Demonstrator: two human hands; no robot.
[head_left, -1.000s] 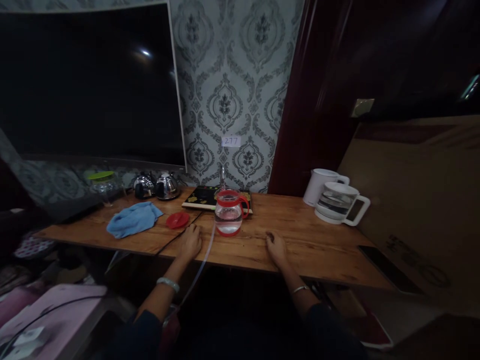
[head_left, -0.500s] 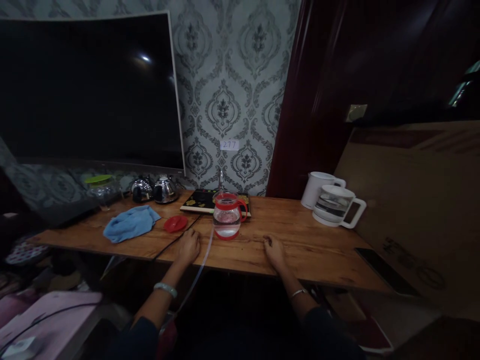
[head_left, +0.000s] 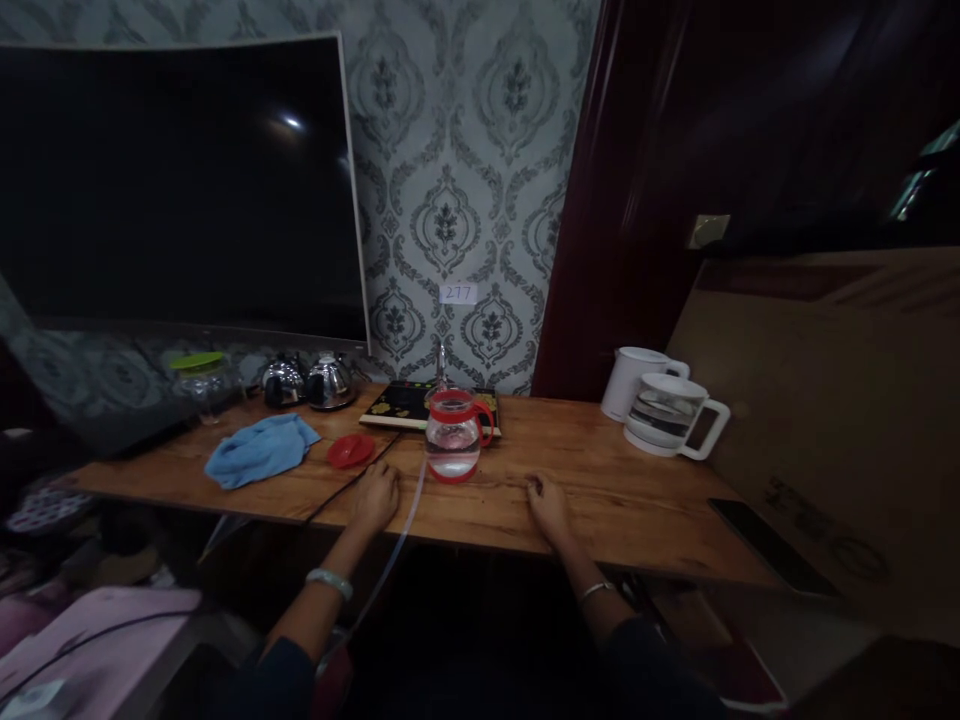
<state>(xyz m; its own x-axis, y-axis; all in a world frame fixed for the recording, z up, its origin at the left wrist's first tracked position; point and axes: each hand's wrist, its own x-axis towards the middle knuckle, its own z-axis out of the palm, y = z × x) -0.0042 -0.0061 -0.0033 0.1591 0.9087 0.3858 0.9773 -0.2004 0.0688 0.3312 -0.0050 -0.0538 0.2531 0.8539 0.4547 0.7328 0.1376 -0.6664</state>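
Nearest the viewer, two forearms in dark sleeves reach forward, each with a bracelet at the wrist. The left hand (head_left: 377, 495) and the right hand (head_left: 547, 505) both rest palm down on the near edge of a wooden worktop (head_left: 645, 505), fingers loosely curled and holding nothing. Between them, a thin clear tube (head_left: 401, 530) runs down from the worktop edge toward the floor, just beside the left hand. Just beyond the hands, roughly midway between them, stands a small glass jug with a red rim and handle (head_left: 454, 436), partly filled with clear water. Its red lid (head_left: 350, 451) lies to the left, next to a crumpled blue cloth (head_left: 260, 449). Behind the jug sits a flat black tea tray (head_left: 405, 404). Farther left stand two shiny metal kettles (head_left: 309, 381) and a green-lidded jar (head_left: 199, 375). On the right are two white electric kettles (head_left: 660, 400). A large dark screen (head_left: 172, 190) hangs on the patterned wall.
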